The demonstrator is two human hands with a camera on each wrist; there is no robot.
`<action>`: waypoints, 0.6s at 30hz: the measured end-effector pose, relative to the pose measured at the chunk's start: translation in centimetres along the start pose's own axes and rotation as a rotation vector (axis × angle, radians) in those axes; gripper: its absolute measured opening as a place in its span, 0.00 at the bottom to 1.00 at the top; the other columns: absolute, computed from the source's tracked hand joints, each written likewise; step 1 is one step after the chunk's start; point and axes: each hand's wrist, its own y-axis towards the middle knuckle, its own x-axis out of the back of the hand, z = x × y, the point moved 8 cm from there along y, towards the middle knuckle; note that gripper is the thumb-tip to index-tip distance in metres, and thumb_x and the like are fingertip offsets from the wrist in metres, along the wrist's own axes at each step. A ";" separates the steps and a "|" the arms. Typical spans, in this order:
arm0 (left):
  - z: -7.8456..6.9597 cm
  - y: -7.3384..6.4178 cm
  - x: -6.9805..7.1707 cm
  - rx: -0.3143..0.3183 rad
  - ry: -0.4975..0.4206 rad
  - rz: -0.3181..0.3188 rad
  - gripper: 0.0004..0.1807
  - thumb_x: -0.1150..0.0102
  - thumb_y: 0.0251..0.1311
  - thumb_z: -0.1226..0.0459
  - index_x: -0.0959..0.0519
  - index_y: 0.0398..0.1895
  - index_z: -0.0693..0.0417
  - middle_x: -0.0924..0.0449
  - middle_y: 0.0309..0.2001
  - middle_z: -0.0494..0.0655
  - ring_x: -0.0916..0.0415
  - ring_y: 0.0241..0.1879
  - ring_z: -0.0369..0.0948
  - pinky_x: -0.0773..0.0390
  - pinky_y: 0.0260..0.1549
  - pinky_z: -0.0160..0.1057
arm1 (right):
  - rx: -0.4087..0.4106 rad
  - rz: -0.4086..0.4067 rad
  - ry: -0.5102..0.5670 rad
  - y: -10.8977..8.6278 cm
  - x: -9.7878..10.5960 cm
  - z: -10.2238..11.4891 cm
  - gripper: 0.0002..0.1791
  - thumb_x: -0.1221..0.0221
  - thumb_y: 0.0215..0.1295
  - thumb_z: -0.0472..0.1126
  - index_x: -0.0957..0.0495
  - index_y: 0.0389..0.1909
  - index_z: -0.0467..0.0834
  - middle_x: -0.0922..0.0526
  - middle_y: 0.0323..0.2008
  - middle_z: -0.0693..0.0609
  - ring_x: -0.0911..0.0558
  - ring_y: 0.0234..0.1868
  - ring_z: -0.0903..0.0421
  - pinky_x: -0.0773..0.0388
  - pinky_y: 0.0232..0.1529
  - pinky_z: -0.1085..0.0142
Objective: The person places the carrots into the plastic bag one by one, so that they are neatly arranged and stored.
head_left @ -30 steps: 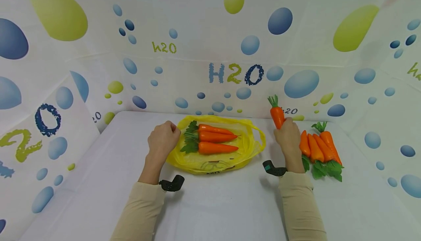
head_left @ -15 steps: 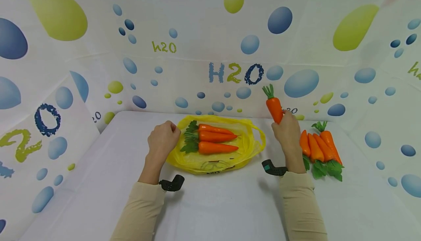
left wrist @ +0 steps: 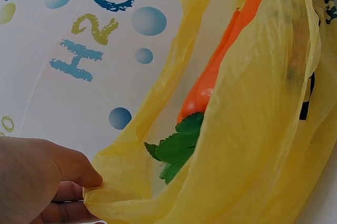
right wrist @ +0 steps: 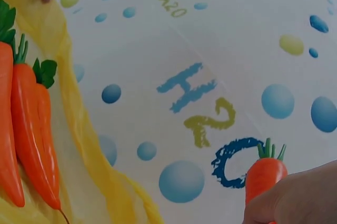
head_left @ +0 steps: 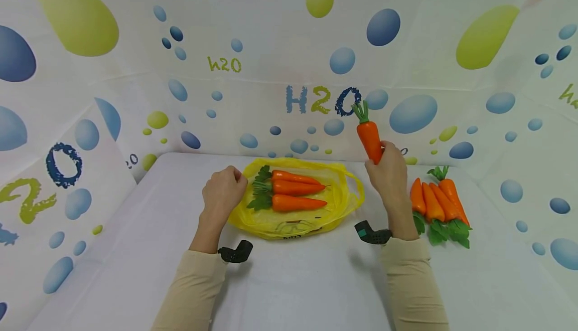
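My left hand [head_left: 224, 190] pinches the left edge of a yellow plastic bag [head_left: 298, 228]; the left wrist view shows thumb and fingers on the bag's rim [left wrist: 113, 195]. Inside the spread bag lie three orange carrots, the nearest carrot [head_left: 298, 203] a little apart from the other two, green tops to the left. My right hand [head_left: 389, 173] grips a carrot [head_left: 369, 138] raised above the table, right of the bag, its green top pointing up and slightly left. The fingers hide its lower end. In the right wrist view the carrot's orange shoulder [right wrist: 266, 174] shows above the hand.
To the right of my right forearm, several carrots [head_left: 435, 205] lie side by side on the white table [head_left: 307, 286], most with leaves toward me. A bag handle loop [head_left: 358, 188] sticks out at the bag's right. A patterned cloth wall [head_left: 271, 95] stands behind the table.
My right hand has lifted the carrot up and moved left, away from the carrots at the right. The left hand and the bag have stayed in place.
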 end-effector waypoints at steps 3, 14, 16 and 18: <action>0.0 0.0 0.0 0.001 0.001 -0.001 0.16 0.52 0.67 0.59 0.20 0.44 0.62 0.16 0.36 0.56 0.23 0.28 0.48 0.18 0.31 0.46 | 0.009 -0.002 0.021 -0.3 0.0 0.6 0.34 0.46 0.67 0.36 0.41 0.73 0.35 0.28 0.63 0.34 0.27 0.59 0.38 0.30 0.67 0.42; 0.1 0.1 -0.2 0.016 -0.002 0.014 0.16 0.52 0.67 0.59 0.20 0.44 0.61 0.16 0.36 0.56 0.23 0.29 0.48 0.20 0.31 0.44 | 0.104 -0.020 0.051 -1.0 -0.4 2.6 0.33 0.46 0.66 0.35 0.39 0.71 0.34 0.27 0.63 0.35 0.25 0.57 0.38 0.27 0.64 0.41; 0.1 0.1 -0.2 0.015 0.001 0.014 0.16 0.52 0.67 0.59 0.20 0.44 0.61 0.16 0.36 0.56 0.23 0.29 0.48 0.19 0.31 0.44 | 0.117 -0.013 0.053 -1.1 -0.7 2.9 0.33 0.46 0.66 0.35 0.39 0.71 0.35 0.27 0.63 0.35 0.25 0.57 0.38 0.27 0.64 0.41; 0.1 0.0 -0.2 0.014 0.003 0.012 0.16 0.52 0.67 0.59 0.20 0.44 0.62 0.16 0.36 0.56 0.23 0.29 0.48 0.19 0.30 0.44 | 0.134 -0.005 0.057 -1.2 -0.9 3.3 0.33 0.45 0.66 0.35 0.39 0.71 0.34 0.27 0.63 0.35 0.25 0.57 0.38 0.27 0.64 0.41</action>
